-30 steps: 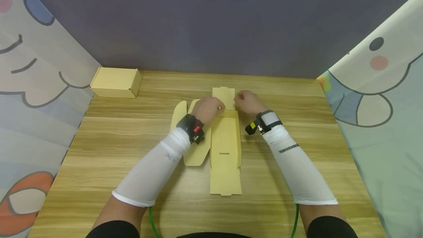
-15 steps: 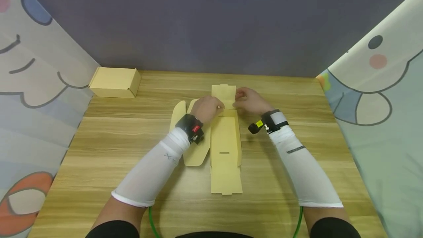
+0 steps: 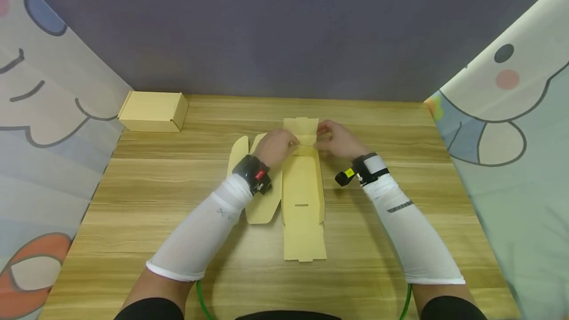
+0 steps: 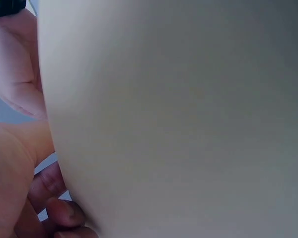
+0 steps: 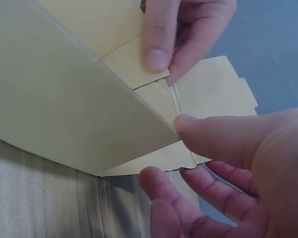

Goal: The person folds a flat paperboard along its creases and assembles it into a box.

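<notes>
A partly folded cardboard box (image 3: 303,181), pale yellow, lies lengthwise on the table with its side walls raised. My left hand (image 3: 274,148) pinches a small inner tab (image 5: 134,64) near the far end, thumb on top. On the other side, my right hand (image 3: 340,141) holds the far end flap (image 3: 301,125) by its right edge. In the right wrist view its thumb presses by the side wall's corner, with the fingers below the flap. A wide lid panel (image 3: 265,201) spreads out to the left. Cardboard (image 4: 174,119) fills most of the left wrist view.
A finished closed box (image 3: 153,111) stands at the table's far left corner. The wood-grain table (image 3: 400,137) meets a dark grey wall (image 3: 284,28) behind and printed cartoon panels (image 3: 502,127) at the sides.
My right hand has uncurled from beside the far end flap and come to its right edge. That flap has tilted slightly up at its fold. The left hand stays at the tab.
</notes>
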{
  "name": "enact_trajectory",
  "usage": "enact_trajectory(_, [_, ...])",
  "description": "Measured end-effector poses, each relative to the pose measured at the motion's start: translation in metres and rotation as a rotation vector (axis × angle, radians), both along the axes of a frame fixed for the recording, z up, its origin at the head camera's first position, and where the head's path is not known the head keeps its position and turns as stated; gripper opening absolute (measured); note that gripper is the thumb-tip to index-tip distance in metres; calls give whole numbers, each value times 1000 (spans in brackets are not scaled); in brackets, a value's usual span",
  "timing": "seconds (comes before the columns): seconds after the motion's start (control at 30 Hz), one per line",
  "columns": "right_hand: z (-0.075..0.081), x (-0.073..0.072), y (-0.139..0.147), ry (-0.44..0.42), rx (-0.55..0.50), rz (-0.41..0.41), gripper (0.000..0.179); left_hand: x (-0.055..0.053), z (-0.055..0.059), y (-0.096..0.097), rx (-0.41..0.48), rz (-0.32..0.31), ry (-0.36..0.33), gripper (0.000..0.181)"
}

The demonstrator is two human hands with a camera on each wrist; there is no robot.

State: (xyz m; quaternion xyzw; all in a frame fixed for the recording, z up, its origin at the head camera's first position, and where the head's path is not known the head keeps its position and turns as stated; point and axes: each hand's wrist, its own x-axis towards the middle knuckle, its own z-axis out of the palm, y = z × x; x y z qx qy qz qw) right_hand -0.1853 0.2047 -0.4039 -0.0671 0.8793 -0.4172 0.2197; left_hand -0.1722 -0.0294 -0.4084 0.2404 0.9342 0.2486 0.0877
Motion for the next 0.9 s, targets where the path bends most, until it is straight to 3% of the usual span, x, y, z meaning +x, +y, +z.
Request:
enact_trajectory(0.17, [-3, 0, 0, 6, -25, -7, 50, 3, -5, -5, 39, 8, 18, 27])
enact_trajectory(0.27, [-3, 1, 0, 5, -37, -19, 48, 4, -11, -9, 130, 66, 11, 24])
enact_trajectory(0.37, [-2, 3, 0, 16, -33, -32, 48, 4, -14, -13, 241, 135, -42, 15])
enact_trajectory(0.47, [-3, 5, 0, 24, -29, -43, 43, 5, -12, -19, 316, 185, -134, 28])
enact_trajectory(0.63, [-7, 9, -1, 45, -11, -61, 39, 6, -2, -27, 291, 173, -236, 44])
enact_trajectory(0.77, [-11, 11, -1, 87, -9, -65, 42, 6, 3, -31, 274, 155, -249, 45])
enact_trajectory(0.9, [-13, 16, -3, 134, -35, -65, 30, 4, 4, -34, 295, 145, -279, 53])
